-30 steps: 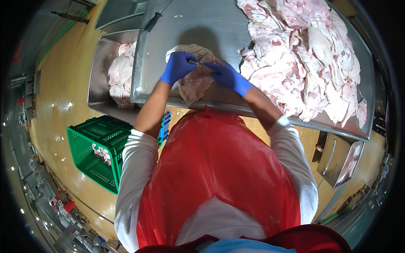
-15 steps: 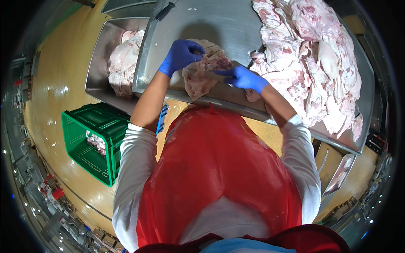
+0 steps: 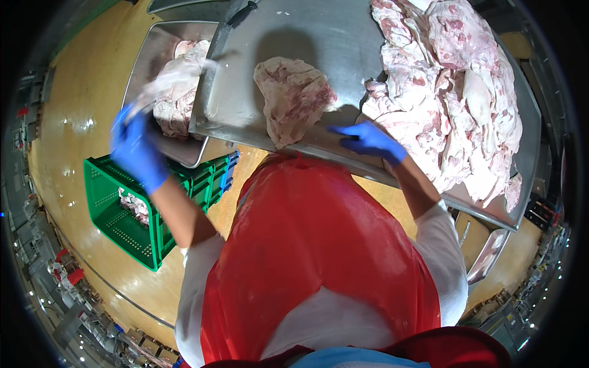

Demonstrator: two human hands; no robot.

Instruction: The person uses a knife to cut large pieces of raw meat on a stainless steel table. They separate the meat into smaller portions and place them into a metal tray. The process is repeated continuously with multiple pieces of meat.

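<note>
My left hand (image 3: 136, 150), in a blue glove and smeared by motion, is over the green crate's far edge beside the steel tub. From its closed fingers trails a blurred pale strip of meat trimming (image 3: 161, 87), reaching across the tub toward the table. On the steel table (image 3: 343, 37), a flat piece of raw meat (image 3: 291, 101) with pale fat and pink flesh lies near the front edge, touched by neither hand. My right hand (image 3: 373, 142), also blue-gloved, hovers right of it, index finger pointing left and the other fingers curled; what they hold, if anything, is hidden.
A large heap of raw meat pieces (image 3: 454, 104) covers the table's right side. The steel tub (image 3: 138, 73) at left holds more pale meat (image 3: 175, 113). A green crate (image 3: 123, 242) with scraps stands below it. A dark-handled knife (image 3: 242, 13) lies at the table's far left.
My left hand has swung left off the meat, out past the table edge, with a pale strip trailing. My right hand has drawn slightly right and nearer. The meat piece now lies flat, released.
</note>
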